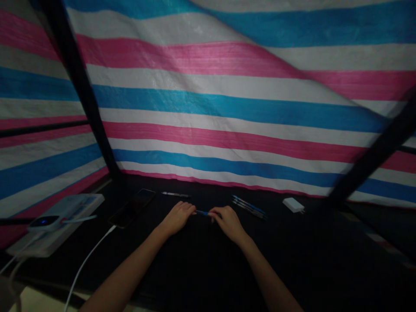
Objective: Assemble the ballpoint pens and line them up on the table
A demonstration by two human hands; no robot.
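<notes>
From where I stood, the left hand (179,216) and the right hand (226,221) hid the ends of the blue pen (203,212). Right of the grip, the bunched pens (248,206) were too dim to count. Left of it, the white cable (85,261) ran out of view, as did both forearms (136,260) on the grip's near side.

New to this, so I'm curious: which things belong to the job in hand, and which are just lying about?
In the job: blue pen, held between left hand and right hand; probably the loose pens.

Lying about, it seems: phone, white adapter, lit gadget, white box.
</notes>
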